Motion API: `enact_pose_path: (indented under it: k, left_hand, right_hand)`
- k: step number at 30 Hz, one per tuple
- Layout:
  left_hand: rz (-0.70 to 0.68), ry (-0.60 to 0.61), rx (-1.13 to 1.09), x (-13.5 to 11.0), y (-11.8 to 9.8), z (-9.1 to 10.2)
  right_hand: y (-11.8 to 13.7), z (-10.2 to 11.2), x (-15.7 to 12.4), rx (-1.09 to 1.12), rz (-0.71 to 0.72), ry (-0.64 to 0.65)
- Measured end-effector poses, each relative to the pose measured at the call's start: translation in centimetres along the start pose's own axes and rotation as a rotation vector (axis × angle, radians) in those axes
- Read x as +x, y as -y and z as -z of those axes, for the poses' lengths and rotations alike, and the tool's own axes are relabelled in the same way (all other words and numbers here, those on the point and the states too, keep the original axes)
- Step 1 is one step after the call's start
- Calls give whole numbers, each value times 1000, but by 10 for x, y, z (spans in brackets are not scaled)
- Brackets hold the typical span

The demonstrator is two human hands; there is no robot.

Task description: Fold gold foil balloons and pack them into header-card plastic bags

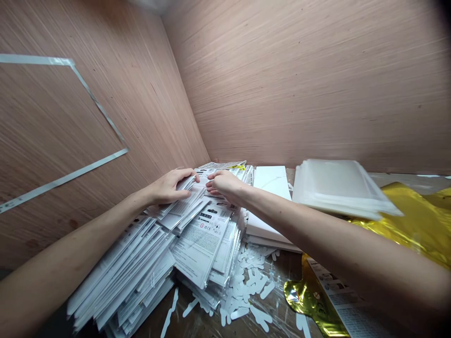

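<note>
While our left hand [169,188] grips a few white packets [185,188], our right hand [223,184] touches the same pile [202,244] just beside, half closed, not clearly gripping.

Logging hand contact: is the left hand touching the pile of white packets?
Touching. The head view shows the left hand curled over the top edge of the pile of white packets, with no gap between them.

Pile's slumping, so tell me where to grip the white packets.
Grip the top bundle of white packets by its edges, coming from the left, as your left hand does. The packets lie slumped and fanned, so their edges stand apart, and a pinch there should likely take a few without dragging the pile.
</note>
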State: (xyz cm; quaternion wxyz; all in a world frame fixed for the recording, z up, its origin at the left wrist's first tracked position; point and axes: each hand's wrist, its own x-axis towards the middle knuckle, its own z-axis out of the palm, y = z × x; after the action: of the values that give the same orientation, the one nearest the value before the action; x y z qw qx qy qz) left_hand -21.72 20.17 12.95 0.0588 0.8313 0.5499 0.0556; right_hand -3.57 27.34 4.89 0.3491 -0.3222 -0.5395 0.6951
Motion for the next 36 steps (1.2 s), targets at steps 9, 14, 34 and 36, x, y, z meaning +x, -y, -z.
enact_pose_path:
  k: [9, 14, 34, 36]
  left_hand:
    - [-52, 28, 25, 1, -1, -8]
    - [-80, 139, 28, 3, 4, -12]
    - [-240, -235, -61, -20, -175, -30]
    - [-165, -126, -124, -38, -232, -57]
  right_hand:
    - [5, -6, -19, -56, 12, 129]
    - [10, 14, -25, -264, 132, 124]
    - [59, 255, -346, -1156, 198, -399]
    - [46, 247, -376, -1227, 147, -357]
